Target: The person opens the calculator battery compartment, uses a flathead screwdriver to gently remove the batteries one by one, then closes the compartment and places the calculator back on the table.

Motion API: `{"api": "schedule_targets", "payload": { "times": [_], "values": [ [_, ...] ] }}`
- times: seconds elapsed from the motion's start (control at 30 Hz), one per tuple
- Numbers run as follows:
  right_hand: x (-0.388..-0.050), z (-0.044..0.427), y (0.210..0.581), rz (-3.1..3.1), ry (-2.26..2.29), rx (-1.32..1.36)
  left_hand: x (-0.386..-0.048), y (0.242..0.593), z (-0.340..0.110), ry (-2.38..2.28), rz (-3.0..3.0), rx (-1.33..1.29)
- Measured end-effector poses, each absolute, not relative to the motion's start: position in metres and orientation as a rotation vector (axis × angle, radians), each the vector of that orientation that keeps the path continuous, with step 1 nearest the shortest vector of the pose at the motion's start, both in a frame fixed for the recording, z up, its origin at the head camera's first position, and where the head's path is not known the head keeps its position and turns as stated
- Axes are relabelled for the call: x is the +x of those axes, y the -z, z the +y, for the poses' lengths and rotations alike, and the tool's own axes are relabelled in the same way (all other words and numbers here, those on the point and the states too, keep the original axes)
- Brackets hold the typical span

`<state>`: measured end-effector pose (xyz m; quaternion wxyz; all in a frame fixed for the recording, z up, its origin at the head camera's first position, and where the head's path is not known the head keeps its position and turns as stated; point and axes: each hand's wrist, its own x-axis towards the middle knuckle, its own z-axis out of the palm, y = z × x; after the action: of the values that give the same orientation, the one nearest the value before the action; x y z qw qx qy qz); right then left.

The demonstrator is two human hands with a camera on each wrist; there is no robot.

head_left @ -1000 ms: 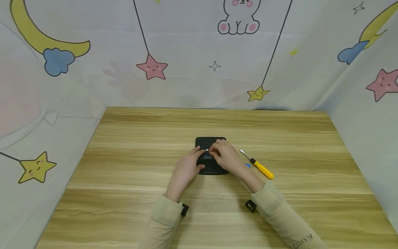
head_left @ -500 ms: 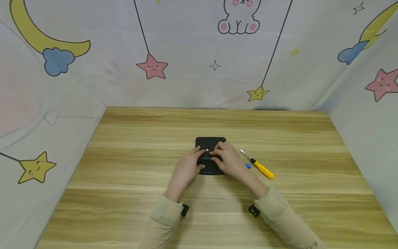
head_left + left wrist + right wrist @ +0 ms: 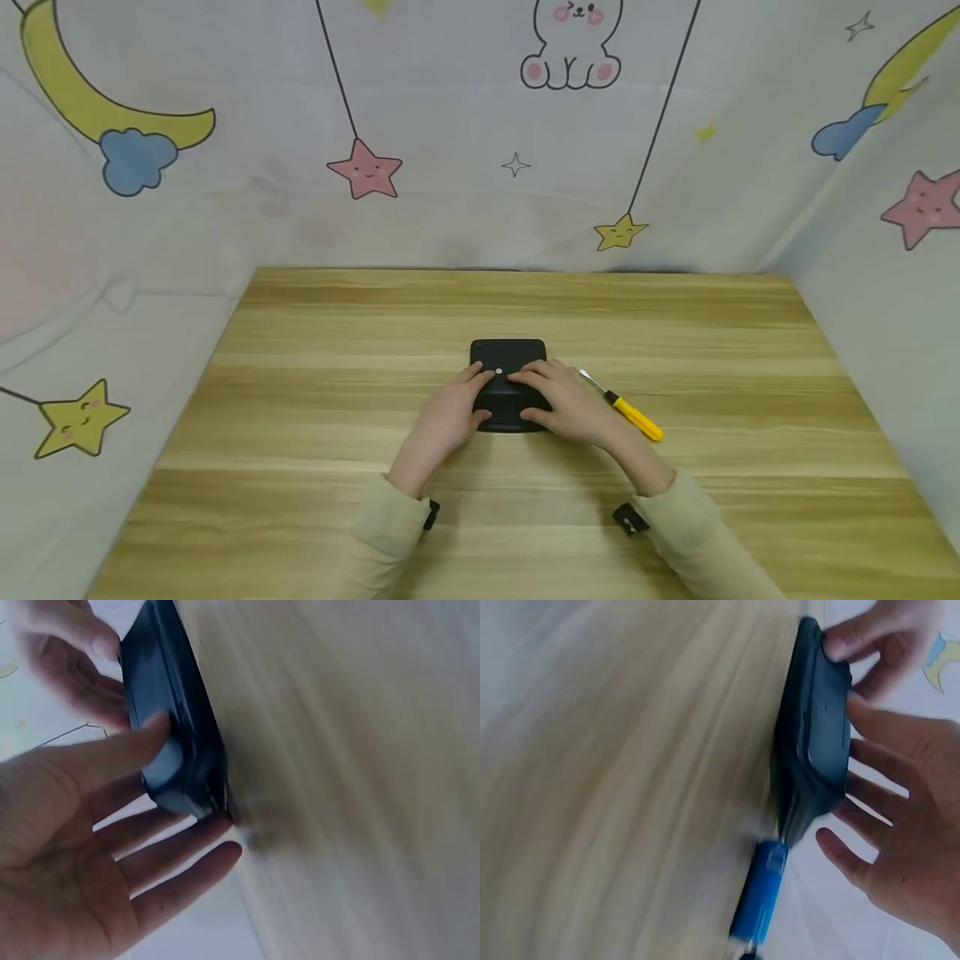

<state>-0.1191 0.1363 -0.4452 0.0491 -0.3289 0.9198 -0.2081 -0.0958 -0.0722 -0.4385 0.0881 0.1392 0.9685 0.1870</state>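
Observation:
A flat black device (image 3: pixel 508 353) with a raised block along its near part lies on the table, a small whitish round spot on its top. At its left side my left hand (image 3: pixel 447 410) holds it, thumb at the near edge and fingers over the top. My right hand (image 3: pixel 573 404) holds the opposite side in the same way. In the left wrist view, the left thumb (image 3: pixel 142 746) presses the device's face while the other fingers extend along its end. A blue cylinder (image 3: pixel 761 892), looking like a battery, lies beside the device in the right wrist view; the head view hides it.
A screwdriver (image 3: pixel 633 417) with a yellow handle lies right of the right hand, its tip toward the back. The wood-grain table (image 3: pixel 300 400) is bordered by a white printed curtain (image 3: pixel 450 225) at the back and sides. Both wrists wear black cameras.
My right hand has moved from beside the whitish spot to the device's right side, its fingers less bunched. It now covers the blue thing. The left hand stays nearly in place.

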Motion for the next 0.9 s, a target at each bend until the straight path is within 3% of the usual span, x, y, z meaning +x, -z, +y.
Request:
{"api": "schedule_targets", "payload": {
  "times": [0.4, 0.9],
  "values": [
    [-0.111, 0.171, 0.449, 2.751, 0.603, -1.045, -0.11, 0.438, -0.106, -0.665, 2.666, 0.69],
    [-0.125, 0.16, 0.451, 2.866, 0.42, -1.154, -0.121, 0.447, -0.111, -0.459, 2.83, 0.885]
  ]
}}
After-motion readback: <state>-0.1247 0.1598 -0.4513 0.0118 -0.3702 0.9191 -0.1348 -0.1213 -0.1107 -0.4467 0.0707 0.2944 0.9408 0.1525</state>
